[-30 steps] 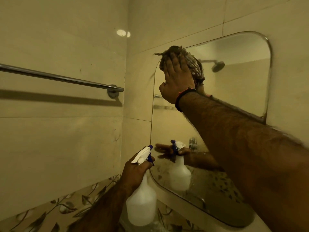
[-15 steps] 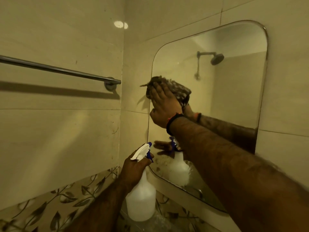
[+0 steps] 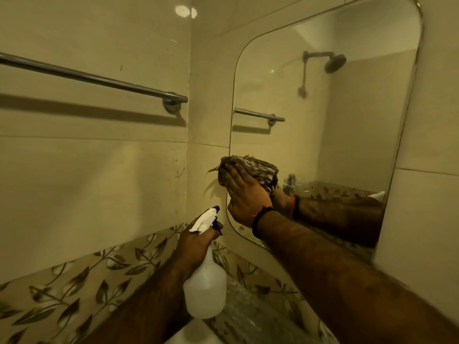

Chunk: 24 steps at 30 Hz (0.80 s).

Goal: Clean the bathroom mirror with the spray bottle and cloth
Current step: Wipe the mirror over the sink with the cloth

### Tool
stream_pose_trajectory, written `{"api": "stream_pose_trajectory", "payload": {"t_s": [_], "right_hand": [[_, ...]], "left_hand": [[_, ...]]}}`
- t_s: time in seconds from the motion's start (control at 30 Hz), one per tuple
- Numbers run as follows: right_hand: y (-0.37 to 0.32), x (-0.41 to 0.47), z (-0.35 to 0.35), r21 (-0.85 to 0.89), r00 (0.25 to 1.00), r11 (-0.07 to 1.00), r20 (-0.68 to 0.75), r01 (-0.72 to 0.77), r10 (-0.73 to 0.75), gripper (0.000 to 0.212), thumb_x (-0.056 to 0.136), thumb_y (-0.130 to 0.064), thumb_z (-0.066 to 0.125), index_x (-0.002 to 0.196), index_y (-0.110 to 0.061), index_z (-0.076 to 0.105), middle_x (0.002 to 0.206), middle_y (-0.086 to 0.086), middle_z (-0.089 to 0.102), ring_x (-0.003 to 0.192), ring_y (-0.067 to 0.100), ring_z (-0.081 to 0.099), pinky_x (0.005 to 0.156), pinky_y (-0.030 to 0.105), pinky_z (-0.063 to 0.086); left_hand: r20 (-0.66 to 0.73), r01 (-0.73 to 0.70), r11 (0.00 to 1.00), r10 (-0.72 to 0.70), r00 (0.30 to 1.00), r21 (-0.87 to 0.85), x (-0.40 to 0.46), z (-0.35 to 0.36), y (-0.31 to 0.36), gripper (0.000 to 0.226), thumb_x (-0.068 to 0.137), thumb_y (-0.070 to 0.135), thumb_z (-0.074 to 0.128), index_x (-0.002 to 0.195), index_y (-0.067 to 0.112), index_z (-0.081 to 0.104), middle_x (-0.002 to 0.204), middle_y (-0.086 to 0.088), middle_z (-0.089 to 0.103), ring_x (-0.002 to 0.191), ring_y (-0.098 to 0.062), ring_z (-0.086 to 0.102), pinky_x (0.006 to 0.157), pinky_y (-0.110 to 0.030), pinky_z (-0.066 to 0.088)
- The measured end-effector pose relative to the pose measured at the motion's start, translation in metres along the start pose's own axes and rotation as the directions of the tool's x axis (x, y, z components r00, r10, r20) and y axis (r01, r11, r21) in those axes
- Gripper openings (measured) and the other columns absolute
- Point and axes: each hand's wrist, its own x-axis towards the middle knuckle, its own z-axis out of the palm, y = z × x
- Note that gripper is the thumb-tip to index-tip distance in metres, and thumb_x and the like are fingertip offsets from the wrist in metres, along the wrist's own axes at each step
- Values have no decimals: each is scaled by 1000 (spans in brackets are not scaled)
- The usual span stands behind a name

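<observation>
The rounded wall mirror [image 3: 352,115] fills the upper right. My right hand [image 3: 244,194] presses a bunched, brown patterned cloth [image 3: 258,168] flat against the mirror's lower left edge; a dark band sits on that wrist. Lower down, my left hand [image 3: 196,242] grips the neck of a white spray bottle [image 3: 206,291] with a white and blue trigger head. The bottle hangs upright, apart from the mirror and below its bottom corner.
A chrome towel rail [image 3: 94,79] runs along the left tiled wall at head height. A leaf-patterned tile band [image 3: 74,279] runs below both walls. The mirror reflects a shower head, the rail and my forearm. A white basin edge [image 3: 188,336] shows at the bottom.
My right hand has slid the cloth down the mirror's left side, from the top corner to near the bottom corner. The left hand kept holding the bottle in about the same place.
</observation>
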Motion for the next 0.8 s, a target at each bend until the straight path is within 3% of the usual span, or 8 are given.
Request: {"api": "stream_pose_trajectory", "payload": {"t_s": [0.1, 0.2, 0.33, 0.5, 0.7, 0.8], "right_hand": [[-13, -14, 8, -11, 1000, 1000, 10, 25, -25, 66, 98, -32, 21, 153, -5, -3, 162, 16, -6, 149, 31, -10, 116, 46, -17], [-26, -29, 17, -58, 997, 995, 31, 79, -77, 68, 97, -34, 22, 154, -5, -1, 162, 15, -4, 149, 32, -9, 110, 48, -22], [-40, -48, 30, -57, 990, 990, 69, 131, -127, 70, 96, -34, 24, 154, -4, -3, 162, 17, -5, 149, 33, -8, 114, 48, -19], [-48, -65, 39, -86, 977, 978, 109, 191, -181, 70, 97, -37, 23, 154, -5, -4, 162, 16, -5, 149, 32, -7, 111, 48, -20], [-46, -77, 41, -58, 962, 968, 144, 242, -232, 69, 98, -37, 23, 154, -9, -4, 163, 14, -6, 149, 30, -8, 114, 46, -17], [-42, -81, 39, -66, 957, 963, 144, 263, -251, 68, 98, -36, 24, 155, -10, -3, 163, 13, -5, 149, 29, -8, 114, 45, -16]], "left_hand": [[-5, 6, 1000, -6, 1000, -9, -3, -3, -3, 37, 84, 20, 62, 121, 20, 63, 98, -1, 68, 94, -22, 61, 74, -30, 43], [-9, -4, 1000, 3, 1000, -21, -5, -4, -4, 35, 84, 19, 62, 119, 22, 61, 96, 2, 67, 89, -15, 59, 68, -23, 41], [-18, 1, 1000, -2, 1000, -22, -6, -6, -7, 23, 85, 20, 63, 105, 32, 60, 94, 3, 63, 86, -9, 56, 68, -24, 39], [-8, 7, 1000, -7, 1000, 4, -8, -7, -9, 44, 85, 22, 63, 129, 17, 58, 116, -10, 63, 97, -22, 57, 83, -32, 40], [-35, 20, 1000, -20, 999, 0, -11, -2, -10, 47, 85, 21, 64, 131, 16, 54, 110, -8, 62, 86, -16, 56, 73, -29, 41], [-35, 27, 1000, -27, 999, -8, -11, 1, -7, 49, 84, 21, 65, 131, 15, 53, 109, -7, 59, 89, -19, 55, 78, -32, 41]]}}
